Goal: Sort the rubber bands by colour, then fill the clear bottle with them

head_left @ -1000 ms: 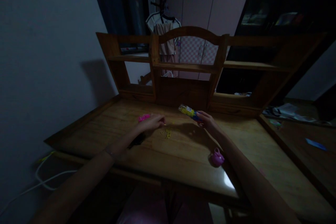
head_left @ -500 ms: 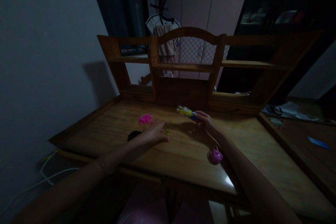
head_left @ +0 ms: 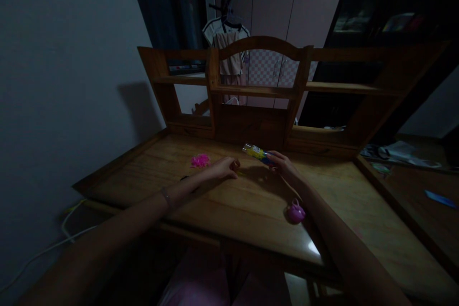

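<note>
My right hand [head_left: 281, 164] is wrapped round the lower end of a clear plastic tube [head_left: 255, 151]. Yellow pieces fill part of the tube, with blue near my fingers, and its transparent end tilts up to the left. My left hand [head_left: 226, 168] is curled low over the table, fingertips drawn together. Beside those fingertips lie a few small thin yellow pieces [head_left: 241, 173]; what is between the fingers is hidden. A loose heap of small pink pieces [head_left: 200, 160] sits behind my left wrist. A black heap [head_left: 184, 178] is mostly covered by my left forearm.
A round purple case with a loop handle [head_left: 296, 211] stands by my right forearm. The wooden tabletop [head_left: 244, 215] is backed by a wooden shelf unit [head_left: 254, 90]. A white cable [head_left: 66, 227] hangs at the left edge. On the right lies a blue flat item [head_left: 440, 199].
My left hand has shifted right and its outstretched fingers have curled in over the yellow pieces. My left forearm now covers more of the black heap. The right hand keeps holding the tube.
</note>
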Demonstrator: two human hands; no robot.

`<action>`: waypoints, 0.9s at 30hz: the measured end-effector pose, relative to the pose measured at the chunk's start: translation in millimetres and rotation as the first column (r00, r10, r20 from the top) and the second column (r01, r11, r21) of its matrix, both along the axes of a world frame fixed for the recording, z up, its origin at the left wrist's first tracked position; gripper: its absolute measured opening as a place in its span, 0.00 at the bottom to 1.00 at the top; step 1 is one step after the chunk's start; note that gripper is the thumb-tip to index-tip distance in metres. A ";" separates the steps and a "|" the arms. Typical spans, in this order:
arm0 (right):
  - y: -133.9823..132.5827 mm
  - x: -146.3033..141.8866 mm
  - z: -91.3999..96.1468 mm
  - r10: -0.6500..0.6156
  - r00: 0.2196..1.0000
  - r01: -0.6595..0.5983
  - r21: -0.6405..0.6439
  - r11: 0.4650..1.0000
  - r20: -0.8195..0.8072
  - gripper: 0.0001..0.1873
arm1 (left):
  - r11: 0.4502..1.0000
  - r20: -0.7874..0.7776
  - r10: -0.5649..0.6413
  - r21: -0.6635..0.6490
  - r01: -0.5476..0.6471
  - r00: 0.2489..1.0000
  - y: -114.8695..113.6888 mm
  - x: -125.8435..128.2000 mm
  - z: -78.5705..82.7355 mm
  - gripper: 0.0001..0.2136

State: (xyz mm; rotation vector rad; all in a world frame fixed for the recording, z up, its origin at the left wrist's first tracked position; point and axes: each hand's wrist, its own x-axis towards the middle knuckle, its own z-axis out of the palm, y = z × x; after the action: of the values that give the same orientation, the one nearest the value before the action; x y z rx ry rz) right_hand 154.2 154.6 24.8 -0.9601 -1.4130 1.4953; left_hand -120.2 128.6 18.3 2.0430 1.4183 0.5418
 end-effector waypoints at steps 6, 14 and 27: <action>-0.1 1.1 -1.1 -0.008 1.000 0.007 0.024 1.000 0.012 0.22 | 0.999 -0.065 0.018 0.038 -0.015 0.998 9.1 1.5 7.8 0.13; -0.7 1.3 -2.1 -0.026 0.999 0.025 0.042 0.999 0.024 0.21 | 0.998 -0.066 0.011 0.061 -0.007 0.998 24.5 2.1 1.0 0.30; -1.6 1.9 -0.6 -0.016 1.000 0.016 0.034 0.999 0.023 0.21 | 0.992 -0.035 -0.068 0.106 0.071 0.997 10.0 17.9 -11.7 0.17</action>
State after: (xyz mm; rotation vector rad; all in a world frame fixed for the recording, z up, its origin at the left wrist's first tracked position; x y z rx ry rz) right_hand 156.1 153.1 24.2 -0.9690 -1.4397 1.4483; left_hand -102.3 138.6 6.6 2.1855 1.3565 0.5693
